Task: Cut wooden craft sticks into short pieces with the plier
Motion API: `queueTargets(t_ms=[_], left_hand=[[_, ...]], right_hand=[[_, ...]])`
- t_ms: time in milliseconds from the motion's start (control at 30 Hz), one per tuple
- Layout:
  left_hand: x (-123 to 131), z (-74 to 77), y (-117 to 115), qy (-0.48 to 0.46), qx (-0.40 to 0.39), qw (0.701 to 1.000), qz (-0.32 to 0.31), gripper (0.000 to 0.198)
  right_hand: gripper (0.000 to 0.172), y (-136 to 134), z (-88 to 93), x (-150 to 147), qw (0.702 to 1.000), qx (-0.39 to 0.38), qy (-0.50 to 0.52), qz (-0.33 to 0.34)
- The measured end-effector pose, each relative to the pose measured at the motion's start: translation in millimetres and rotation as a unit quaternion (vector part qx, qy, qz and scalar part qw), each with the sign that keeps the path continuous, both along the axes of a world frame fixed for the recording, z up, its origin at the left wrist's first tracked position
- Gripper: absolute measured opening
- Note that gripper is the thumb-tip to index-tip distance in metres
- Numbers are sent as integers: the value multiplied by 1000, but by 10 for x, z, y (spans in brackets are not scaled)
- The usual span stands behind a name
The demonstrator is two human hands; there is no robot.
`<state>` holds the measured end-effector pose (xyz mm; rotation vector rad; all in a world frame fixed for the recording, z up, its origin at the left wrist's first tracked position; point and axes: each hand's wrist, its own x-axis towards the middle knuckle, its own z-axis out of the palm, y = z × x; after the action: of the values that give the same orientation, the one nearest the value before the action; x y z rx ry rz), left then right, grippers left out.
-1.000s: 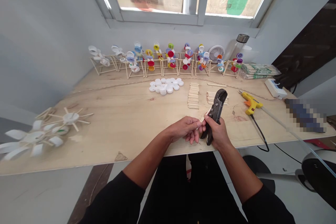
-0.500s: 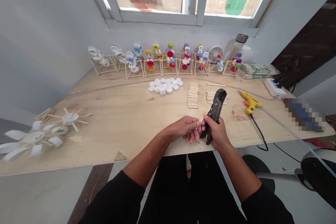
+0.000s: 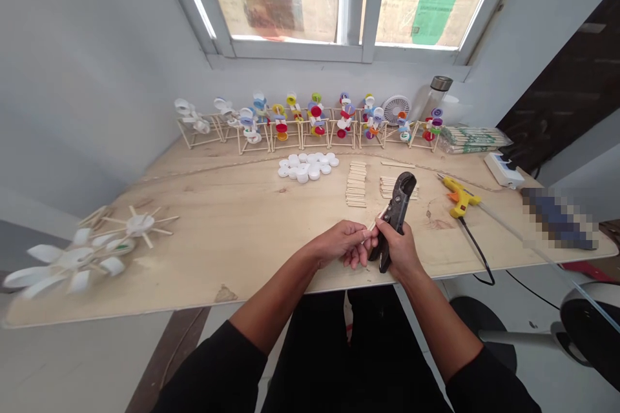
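Head view: the person's two hands meet above the near edge of a wooden table (image 3: 232, 219), somewhat right of centre. The left hand (image 3: 343, 245) is partly closed, its thumb and fingers pinching a thin pale wooden stick (image 3: 380, 215) that slants toward the far right. The right hand (image 3: 403, 251) is curled around a black hand cutter (image 3: 398, 206), whose head points to the far side and whose handles point nearer. The stick's far end lies at the cutter's left side; whether the blade touches it cannot be told. Beyond the hands lie two stacks of short sticks, a left stack (image 3: 356, 186) and a right stack (image 3: 387, 187), the latter partly behind the cutter. White caps (image 3: 302, 175) form a cluster farther left. A yellow glue gun (image 3: 462, 197) lies to the right, and a spoked wheel (image 3: 140, 226) to the left. Along the far side stands a row of stick frames carrying coloured caps (image 3: 316, 111), with a small white fan (image 3: 396, 110) behind, toward the right.
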<state>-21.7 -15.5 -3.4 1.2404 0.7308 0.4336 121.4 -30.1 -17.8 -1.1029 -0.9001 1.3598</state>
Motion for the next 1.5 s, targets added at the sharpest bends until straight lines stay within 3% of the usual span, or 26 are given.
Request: queueTargets(t_ms=[267, 533, 800, 933, 1167, 1300, 1500], left_hand=[[12, -57, -20, -15, 1, 999, 34, 41], [-41, -67, -29, -40, -15, 997, 68, 33], [-219, 55, -76, -37, 6, 995, 95, 30], [-310, 148, -139, -20, 32, 994, 106, 31], [-386, 393, -295, 10, 84, 992, 91, 29], [-384, 545, -347, 32, 107, 991, 76, 29], [-398, 656, -368, 54, 134, 988, 59, 30]], right_hand=[[18, 8, 7, 14, 1000, 7, 14, 11], [25, -18, 48, 49, 999, 24, 22, 29], [23, -270, 281, 146, 997, 19, -36, 61], [22, -425, 365, 247, 975, 8, -183, 122], [18, -584, 418, 355, 906, 14, -377, 193], [19, -622, 480, 340, 876, 42, -435, 203], [20, -652, 505, 326, 863, 47, -462, 200]])
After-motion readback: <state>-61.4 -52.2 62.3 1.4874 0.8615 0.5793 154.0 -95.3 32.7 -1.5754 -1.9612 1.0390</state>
